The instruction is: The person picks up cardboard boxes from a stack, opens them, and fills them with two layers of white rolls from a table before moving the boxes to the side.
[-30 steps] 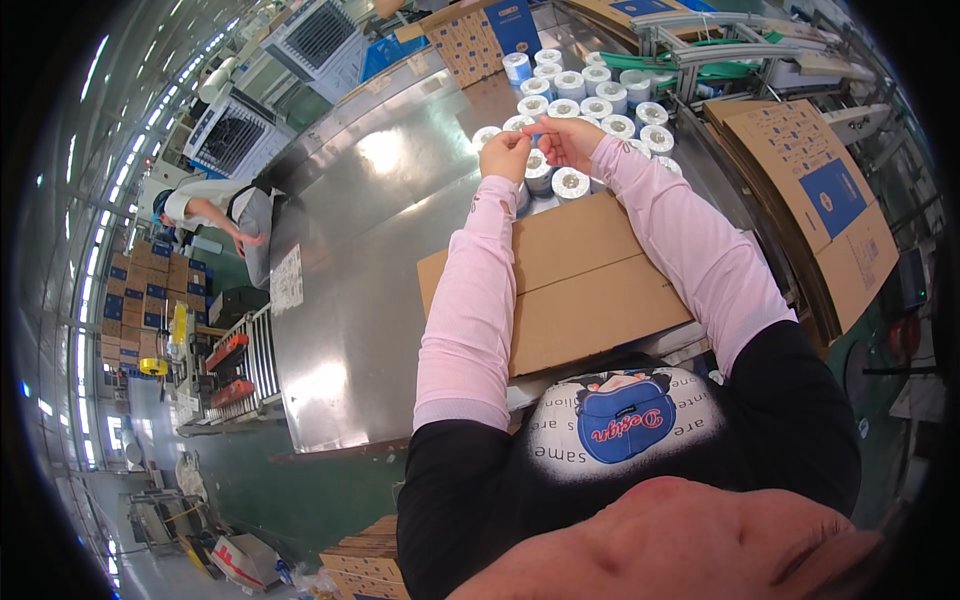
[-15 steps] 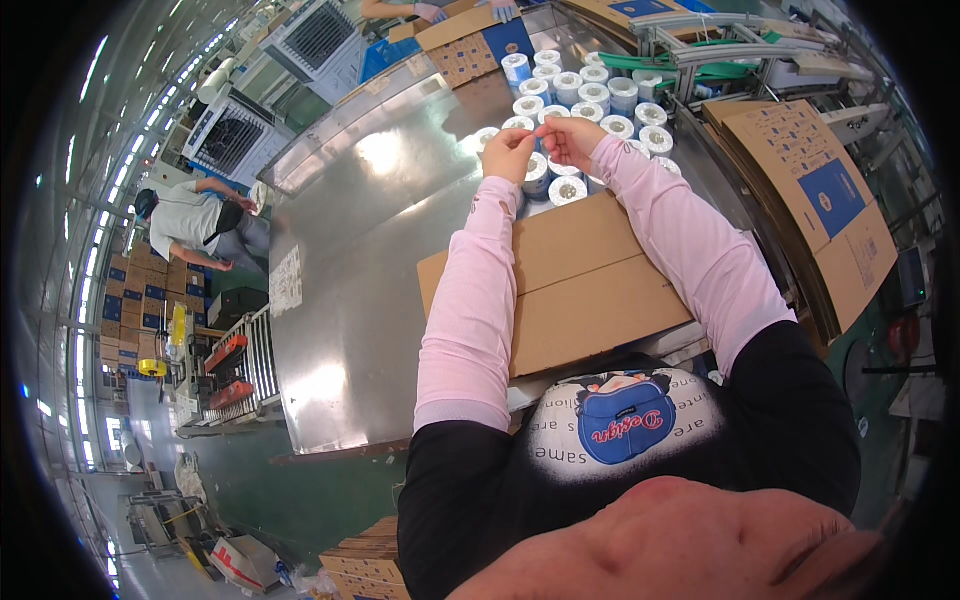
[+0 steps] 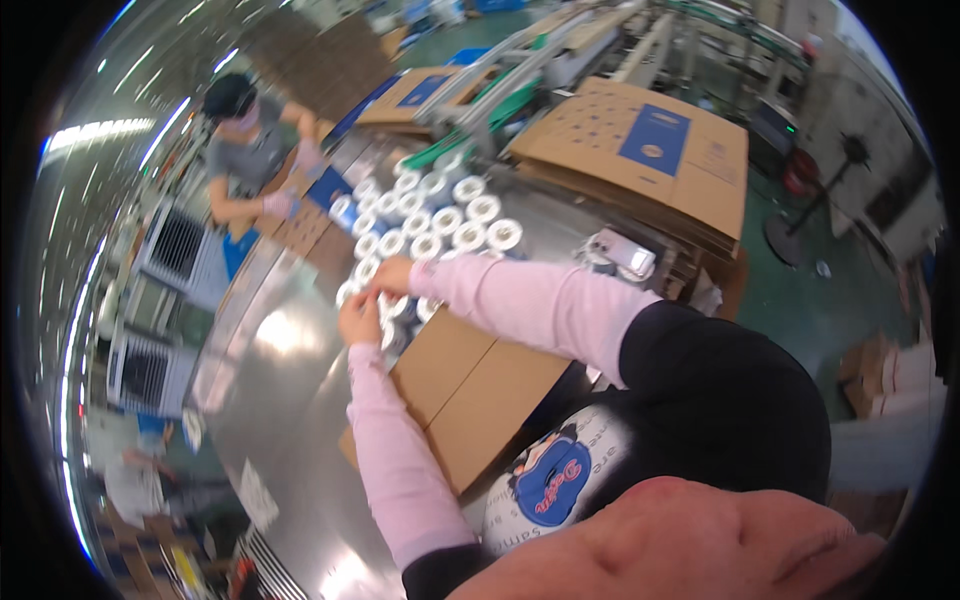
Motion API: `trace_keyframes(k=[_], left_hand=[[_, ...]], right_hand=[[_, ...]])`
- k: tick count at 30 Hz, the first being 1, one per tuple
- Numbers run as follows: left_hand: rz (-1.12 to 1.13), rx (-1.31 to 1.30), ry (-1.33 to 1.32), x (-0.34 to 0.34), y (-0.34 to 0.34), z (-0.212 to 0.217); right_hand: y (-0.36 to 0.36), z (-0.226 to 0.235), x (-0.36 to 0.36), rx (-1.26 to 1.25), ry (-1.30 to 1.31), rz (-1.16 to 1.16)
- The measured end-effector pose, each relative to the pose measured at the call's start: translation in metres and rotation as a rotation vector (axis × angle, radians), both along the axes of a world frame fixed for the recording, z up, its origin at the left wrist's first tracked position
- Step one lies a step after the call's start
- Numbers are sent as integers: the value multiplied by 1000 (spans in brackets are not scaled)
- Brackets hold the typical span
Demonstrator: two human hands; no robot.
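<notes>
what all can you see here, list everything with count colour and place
Table: one, silver, centre left
Rolls: about twenty, white and blue, on the table
Carton: one, brown, just nearer than the rolls
Flattened cartons: one stack, brown with blue, right of the rolls
Co-workers: two, grey and pale tops, upper and lower left
Printed carton: one, brown and blue, by the upper co-worker
Coolers: two, white, left
Rails: several, grey and green, top
Stand: one, black, far right
Device: one, pale, below the flattened cartons
Left grip: one, pink-sleeved, at the rolls
Right grip: one, pink-sleeved, beside the left; contents unclear
</notes>
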State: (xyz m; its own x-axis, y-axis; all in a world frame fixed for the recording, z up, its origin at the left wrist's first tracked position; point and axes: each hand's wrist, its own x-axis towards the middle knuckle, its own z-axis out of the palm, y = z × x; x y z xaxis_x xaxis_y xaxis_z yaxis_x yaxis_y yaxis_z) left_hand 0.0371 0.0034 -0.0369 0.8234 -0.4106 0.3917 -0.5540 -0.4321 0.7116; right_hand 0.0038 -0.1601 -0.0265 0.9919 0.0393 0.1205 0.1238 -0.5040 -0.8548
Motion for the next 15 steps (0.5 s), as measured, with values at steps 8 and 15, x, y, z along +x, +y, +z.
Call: trace_keyframes(k=[8,15], left_hand=[[15,-4,47,2,8,-1],[10,22,168,-9,2,8]], right_hand=[[14,23,-16,235,163,-124],[16,31,-36,-197,-22,-175]])
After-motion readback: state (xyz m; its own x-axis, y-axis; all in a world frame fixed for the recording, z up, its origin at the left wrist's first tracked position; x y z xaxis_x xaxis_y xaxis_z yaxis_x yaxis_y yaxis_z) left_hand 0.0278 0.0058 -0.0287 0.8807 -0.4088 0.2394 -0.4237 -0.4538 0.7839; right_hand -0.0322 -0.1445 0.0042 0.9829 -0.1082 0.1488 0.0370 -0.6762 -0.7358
